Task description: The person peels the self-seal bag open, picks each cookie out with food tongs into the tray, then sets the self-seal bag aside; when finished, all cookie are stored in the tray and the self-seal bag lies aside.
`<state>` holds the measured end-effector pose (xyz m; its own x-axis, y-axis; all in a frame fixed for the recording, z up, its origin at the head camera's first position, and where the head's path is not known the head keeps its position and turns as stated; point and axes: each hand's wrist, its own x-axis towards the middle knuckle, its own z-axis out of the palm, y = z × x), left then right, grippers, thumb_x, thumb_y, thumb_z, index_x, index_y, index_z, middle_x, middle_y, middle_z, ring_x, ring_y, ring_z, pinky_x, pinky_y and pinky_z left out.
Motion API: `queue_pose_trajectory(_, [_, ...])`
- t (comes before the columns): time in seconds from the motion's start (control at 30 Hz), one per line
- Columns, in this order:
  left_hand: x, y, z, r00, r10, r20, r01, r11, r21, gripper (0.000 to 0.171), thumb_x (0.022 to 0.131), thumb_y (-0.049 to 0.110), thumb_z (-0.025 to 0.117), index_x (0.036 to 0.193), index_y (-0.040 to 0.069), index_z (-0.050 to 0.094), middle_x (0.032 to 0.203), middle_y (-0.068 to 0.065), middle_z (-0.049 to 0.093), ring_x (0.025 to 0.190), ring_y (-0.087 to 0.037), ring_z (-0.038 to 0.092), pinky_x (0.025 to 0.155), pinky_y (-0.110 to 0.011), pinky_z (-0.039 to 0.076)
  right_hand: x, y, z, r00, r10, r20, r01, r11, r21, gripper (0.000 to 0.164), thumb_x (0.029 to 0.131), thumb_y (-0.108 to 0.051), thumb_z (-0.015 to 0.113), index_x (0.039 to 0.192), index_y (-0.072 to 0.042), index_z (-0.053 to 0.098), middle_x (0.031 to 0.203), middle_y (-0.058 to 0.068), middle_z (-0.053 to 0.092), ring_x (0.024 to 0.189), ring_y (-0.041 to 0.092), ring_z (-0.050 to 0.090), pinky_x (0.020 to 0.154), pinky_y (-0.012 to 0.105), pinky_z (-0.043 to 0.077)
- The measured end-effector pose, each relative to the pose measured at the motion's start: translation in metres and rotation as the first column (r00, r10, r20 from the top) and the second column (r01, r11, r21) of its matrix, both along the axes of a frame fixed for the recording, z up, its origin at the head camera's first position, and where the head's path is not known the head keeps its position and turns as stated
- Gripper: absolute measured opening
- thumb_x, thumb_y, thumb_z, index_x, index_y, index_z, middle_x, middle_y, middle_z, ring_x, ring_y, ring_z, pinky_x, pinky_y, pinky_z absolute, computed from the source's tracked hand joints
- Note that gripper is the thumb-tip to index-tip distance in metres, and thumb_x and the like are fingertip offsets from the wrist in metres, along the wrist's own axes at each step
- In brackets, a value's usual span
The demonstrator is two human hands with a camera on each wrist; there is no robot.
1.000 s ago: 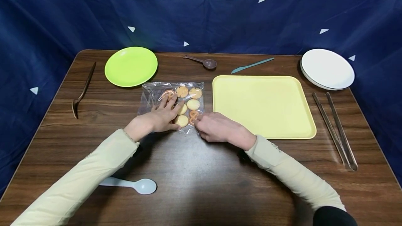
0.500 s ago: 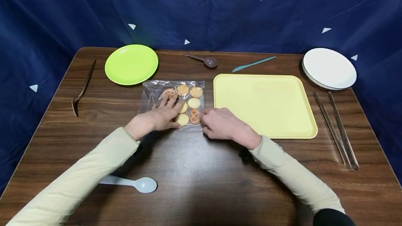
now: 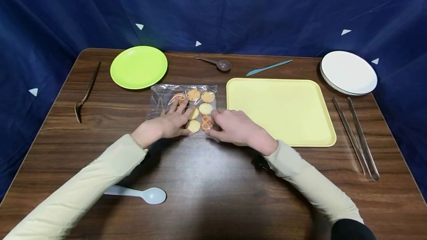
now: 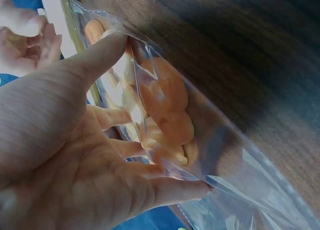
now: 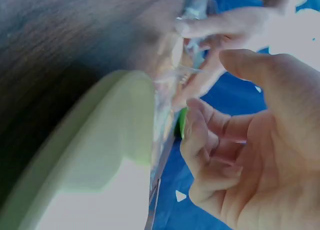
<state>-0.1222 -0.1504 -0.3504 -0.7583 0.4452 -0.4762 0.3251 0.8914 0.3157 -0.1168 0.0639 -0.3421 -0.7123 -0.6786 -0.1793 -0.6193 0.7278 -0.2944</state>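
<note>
A clear plastic bag (image 3: 159, 101) of round cookies (image 3: 205, 109) and pretzels (image 3: 207, 123) lies flat on the table in the head view. My left hand (image 3: 168, 123) rests on its left part, fingers spread, covering some of the cookies. In the left wrist view, the fingers of that hand press the film over an orange-brown pretzel (image 4: 167, 97). My right hand (image 3: 235, 126) is at the bag's right edge, beside the pretzel. Its thumb stands apart from the loosely bent fingers in the right wrist view, with nothing between them.
Right of the bag lies a yellow tray (image 3: 280, 112), with metal tongs (image 3: 358, 140) and white plates (image 3: 348, 71) beyond. A green plate (image 3: 138, 67), brown measuring spoon (image 3: 223, 65) and blue knife (image 3: 268, 68) line the back. A fork (image 3: 86, 93) lies left; a pale spoon (image 3: 153, 196) is in front.
My right hand has drawn back from over the lower pretzel to the bag's edge, and its thumb and fingers have spread apart. My left hand stays in place on the bag.
</note>
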Motion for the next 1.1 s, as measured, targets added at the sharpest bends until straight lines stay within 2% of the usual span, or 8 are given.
queue_pose_trajectory(0.07, [0.0,0.0,0.0,1.0,0.001,0.002,-0.001,1.0,0.0,0.079,0.09,0.03,0.064,0.148,0.003,0.017,0.153,-0.024,-0.005,0.137,-0.046,-0.007,0.095,-0.071,0.018,-0.001,-0.005,-0.001,1.0,0.004,-0.022,-0.004,1.0,0.031,0.03,0.09,-0.043,0.059,0.085,-0.013,0.056,0.078,-0.001,0.051,0.063,0.015,0.051,0.053,0.032,0.041])
queue_pose_trajectory(0.2, [0.0,0.0,0.0,1.0,0.002,0.013,-0.001,1.0,-0.004,0.08,0.09,0.031,0.063,0.148,0.004,0.015,0.153,-0.023,-0.006,0.137,-0.045,-0.008,0.096,-0.071,0.017,-0.002,-0.011,-0.003,0.999,0.023,-0.04,-0.021,0.999,0.042,0.017,0.088,-0.022,0.06,0.074,-0.013,0.056,0.079,0.001,0.055,0.065,0.017,0.052,0.054,0.036,0.045])
queue_pose_trajectory(0.33, [0.0,0.001,0.0,1.0,0.0,0.009,0.0,1.0,-0.007,0.08,0.09,0.031,0.063,0.148,0.003,0.015,0.153,-0.024,-0.006,0.137,-0.046,-0.007,0.096,-0.071,0.017,-0.002,-0.01,-0.003,0.999,0.0,-0.043,0.001,1.0,0.014,0.018,0.084,-0.011,0.058,0.067,-0.013,0.053,0.074,0.003,0.055,0.062,0.019,0.053,0.052,0.038,0.045])
queue_pose_trajectory(0.5, [0.0,0.001,0.0,1.0,0.003,0.012,-0.003,1.0,-0.008,0.079,0.091,0.03,0.063,0.148,0.004,0.015,0.153,-0.023,-0.006,0.137,-0.045,-0.008,0.096,-0.071,0.017,-0.003,-0.003,-0.001,0.996,-0.091,-0.018,0.091,0.996,0.011,0.024,0.083,-0.012,0.056,0.06,-0.016,0.049,0.071,0.001,0.054,0.057,0.018,0.052,0.049,0.037,0.042])
queue_pose_trajectory(0.7, [0.002,-0.001,0.0,1.0,-0.003,0.012,0.003,1.0,-0.006,0.078,0.092,0.03,0.061,0.149,0.004,0.015,0.153,-0.024,-0.006,0.137,-0.045,-0.009,0.095,-0.071,0.017,-0.006,0.004,-0.001,0.981,-0.184,0.054,0.182,0.982,0.046,0.029,0.085,-0.016,0.055,0.057,-0.015,0.048,0.066,0.002,0.054,0.056,0.019,0.051,0.047,0.036,0.041])
queue_pose_trajectory(0.83, [0.002,-0.002,0.0,1.0,-0.007,0.006,0.007,1.0,-0.012,0.078,0.091,0.03,0.062,0.148,0.004,0.015,0.153,-0.024,-0.006,0.137,-0.044,-0.009,0.096,-0.071,0.018,-0.009,0.008,0.001,0.97,-0.2,0.138,0.194,0.979,0.054,0.026,0.088,-0.02,0.054,0.062,-0.014,0.051,0.064,0.001,0.052,0.056,0.017,0.049,0.048,0.034,0.04])
queue_pose_trajectory(0.97, [0.001,-0.001,-0.001,1.0,-0.008,0.007,0.008,1.0,-0.01,0.078,0.091,0.031,0.062,0.148,0.005,0.016,0.153,-0.024,-0.006,0.137,-0.045,-0.01,0.096,-0.071,0.018,-0.014,0.009,0.008,0.956,-0.194,0.221,0.199,0.98,-0.003,0.023,0.092,-0.024,0.055,0.072,-0.014,0.054,0.064,0.0,0.052,0.055,0.014,0.047,0.048,0.031,0.037])
queue_pose_trajectory(1.1, [0.001,-0.001,0.0,1.0,-0.006,0.011,0.006,1.0,-0.011,0.078,0.091,0.03,0.062,0.148,0.005,0.015,0.153,-0.025,-0.006,0.137,-0.045,-0.01,0.095,-0.072,0.018,-0.021,0.0,0.009,0.963,-0.201,0.178,0.211,0.977,-0.034,0.031,0.092,-0.035,0.057,0.069,-0.015,0.053,0.06,-0.002,0.049,0.052,0.012,0.045,0.047,0.03,0.035])
